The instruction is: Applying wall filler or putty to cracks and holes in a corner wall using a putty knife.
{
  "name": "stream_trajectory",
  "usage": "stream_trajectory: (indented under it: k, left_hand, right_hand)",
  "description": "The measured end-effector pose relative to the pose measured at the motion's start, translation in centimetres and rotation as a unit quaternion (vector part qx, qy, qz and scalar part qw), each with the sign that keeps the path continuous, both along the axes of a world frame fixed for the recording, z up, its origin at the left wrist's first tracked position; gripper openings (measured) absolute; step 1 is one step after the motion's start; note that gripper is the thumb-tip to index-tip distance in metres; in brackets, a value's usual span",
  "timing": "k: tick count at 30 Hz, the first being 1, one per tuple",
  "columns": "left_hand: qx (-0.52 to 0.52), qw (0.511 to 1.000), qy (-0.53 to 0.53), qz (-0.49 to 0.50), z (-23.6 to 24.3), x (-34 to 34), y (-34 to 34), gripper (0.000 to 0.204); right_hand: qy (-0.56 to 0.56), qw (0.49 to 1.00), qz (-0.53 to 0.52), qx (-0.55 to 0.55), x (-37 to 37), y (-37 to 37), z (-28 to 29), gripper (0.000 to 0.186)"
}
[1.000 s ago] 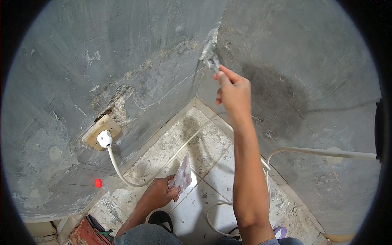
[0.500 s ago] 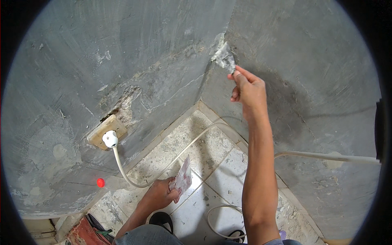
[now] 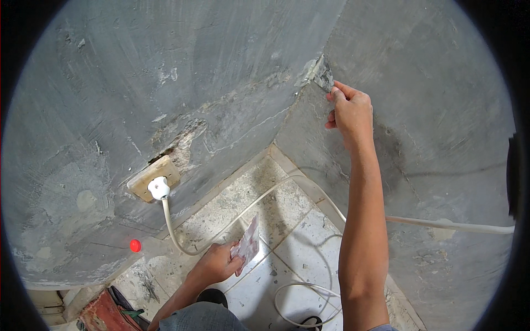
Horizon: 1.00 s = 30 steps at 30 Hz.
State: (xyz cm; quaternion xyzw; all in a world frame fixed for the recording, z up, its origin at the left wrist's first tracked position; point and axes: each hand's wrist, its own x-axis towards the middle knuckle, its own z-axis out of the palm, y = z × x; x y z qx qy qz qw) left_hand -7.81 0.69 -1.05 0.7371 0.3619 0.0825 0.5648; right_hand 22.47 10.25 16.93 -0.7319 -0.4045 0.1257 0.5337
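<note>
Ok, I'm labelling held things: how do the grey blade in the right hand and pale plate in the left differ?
The grey blade is up at the wall; the pale plate is low, over the floor. The blade has whitish smears; the plate has reddish stains. Both are flat and hand-held.

Our right hand (image 3: 354, 110) pinches a smeared scraper (image 3: 323, 76) beyond its fingertips (image 3: 338, 87). Our left hand (image 3: 217, 263) grips a stained plate (image 3: 249, 244).

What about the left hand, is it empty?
No, the left hand holds a flat, smeared plate, which juts out past the fingers.
</note>
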Motion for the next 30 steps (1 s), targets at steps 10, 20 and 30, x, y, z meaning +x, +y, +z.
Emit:
stream_trajectory:
  k: [10, 20, 30]
  left_hand:
    - [-0.025, 1.000, 0.006, -0.010, 0.1, -0.6, 0.6, 0.037]
    - [0.021, 1.000, 0.001, -0.019, -0.8, -0.4, 0.0, 0.031]
    - [0.009, 1.000, -0.023, 0.000, 0.1, 0.4, -0.4, 0.026]
  right_hand:
    - [-0.020, 1.000, -0.020, 0.006, -1.1, 0.9, -0.9, 0.036]
    - [0.006, 0.998, 0.002, 0.067, -5.7, 4.0, -1.5, 0.036]
    - [-0.134, 0.980, -0.027, 0.146, -9.2, 1.1, -3.2, 0.032]
